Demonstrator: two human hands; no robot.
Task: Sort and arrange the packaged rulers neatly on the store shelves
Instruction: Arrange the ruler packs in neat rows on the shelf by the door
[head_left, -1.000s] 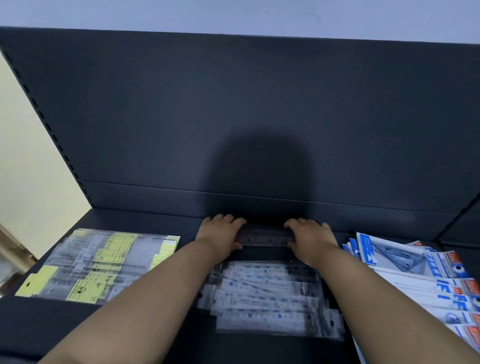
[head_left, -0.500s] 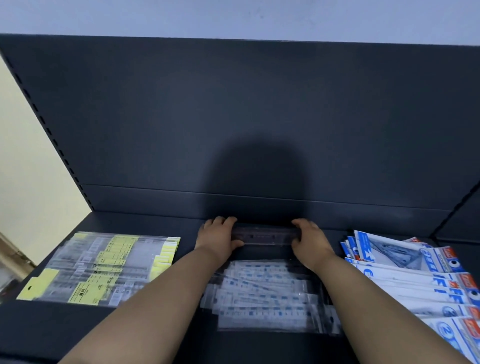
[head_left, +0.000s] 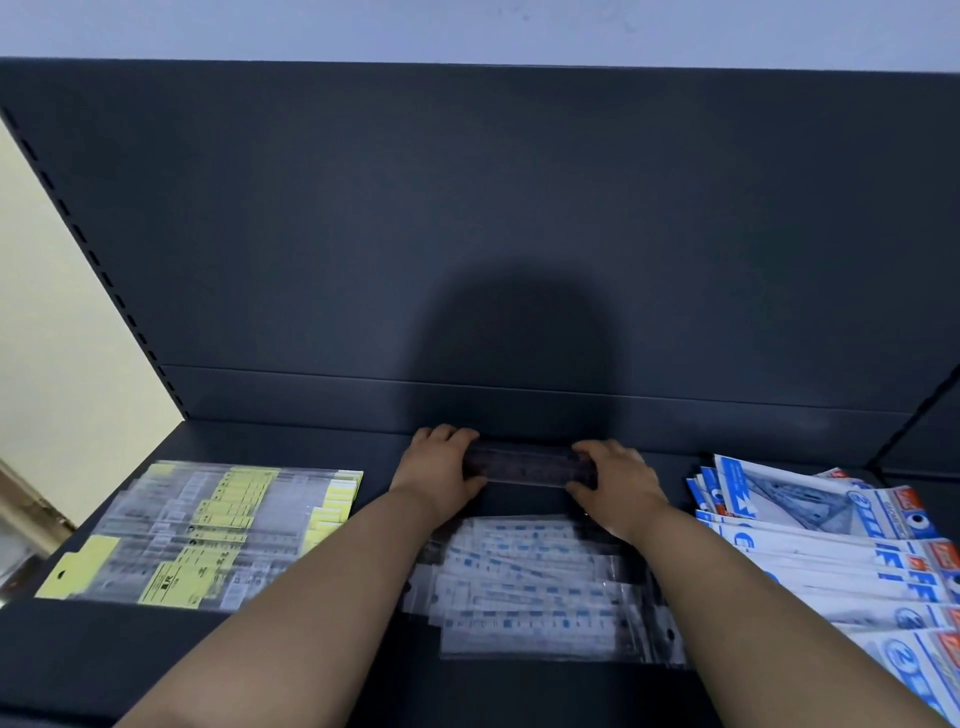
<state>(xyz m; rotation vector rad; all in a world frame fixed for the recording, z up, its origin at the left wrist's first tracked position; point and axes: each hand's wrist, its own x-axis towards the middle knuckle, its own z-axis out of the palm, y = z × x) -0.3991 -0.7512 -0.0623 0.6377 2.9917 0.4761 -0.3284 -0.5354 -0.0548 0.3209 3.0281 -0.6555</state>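
Observation:
A dark see-through packaged ruler (head_left: 524, 466) lies crosswise near the back of the dark shelf (head_left: 291, 441). My left hand (head_left: 441, 467) grips its left end and my right hand (head_left: 615, 480) grips its right end, thumbs toward me. In front of it, between my forearms, lies a loose pile of clear packaged rulers with blue marks (head_left: 530, 587). A flat group of rulers with yellow header cards (head_left: 208, 525) lies at the left.
Blue and white packaged set squares (head_left: 831, 540) are stacked at the right and run off the frame. The shelf's back panel (head_left: 467, 234) rises right behind my hands. A cream wall (head_left: 62, 338) shows past the shelf's left upright.
Both hands have shifted a little nearer to me with the dark ruler, and my thumbs now curl under its front edge. The piles have not moved.

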